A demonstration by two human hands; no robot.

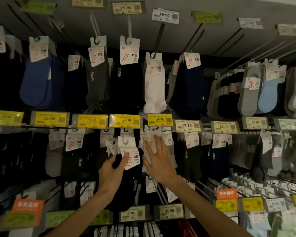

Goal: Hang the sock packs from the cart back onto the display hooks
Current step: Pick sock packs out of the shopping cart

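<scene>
A black sock pack is held up in front of the middle row of the display, at the centre of the scene. Its white header card is turned toward the camera, with the hook cut-out at the top lying just below the yellow price tags. Whether the cut-out has been passed over a prong cannot be told.

The pack is gripped at its upper left edge by the left hand. The thumb is laid on the front of the card and the fingers are curled round behind the dark fabric, so the pack stands above and to the right of that hand.

Just to the right of the pack, the right hand is raised with the palm toward the display. Its fingers are straight and spread, and nothing is grasped. Its fingertips are set against the white cards of the hung packs in the same row.

The middle row is filled to left and right with dark, grey and navy packs on display hooks. In the row above, a white sock pack is hung beside black and blue ones. Lower down, an orange sign is seen at the left and a price tag marked 25.90 near the centre.
</scene>
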